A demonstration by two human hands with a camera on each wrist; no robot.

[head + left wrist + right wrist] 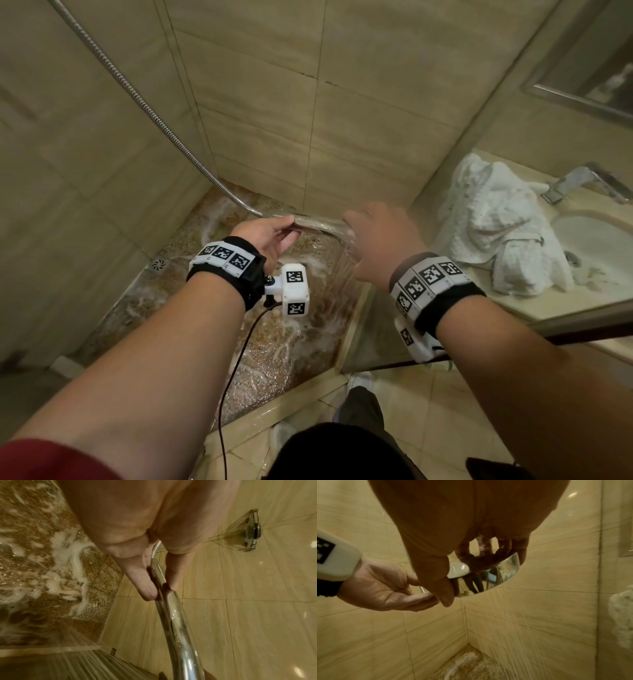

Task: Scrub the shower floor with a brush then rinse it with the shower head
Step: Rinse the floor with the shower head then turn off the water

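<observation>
The chrome shower head (317,226) is held level over the shower floor (281,346) by both hands. My left hand (287,233) pinches its handle (175,622) between thumb (142,580) and fingers, near where the metal hose (137,99) joins. My right hand (383,240) grips the round spray disc (488,577) from above, thumb (445,596) on the near rim. Water streams (342,277) down from the disc onto the speckled brown floor, which is wet and streaked with white foam (68,555). No brush is in view.
A round floor drain (158,264) sits at the left edge of the floor. A raised tile threshold (274,407) and a glass panel (373,332) bound the stall. Beyond the glass lie a white towel (496,222), a faucet (582,181) and a sink (599,246). A chrome wall fitting (254,531) projects from the tiles.
</observation>
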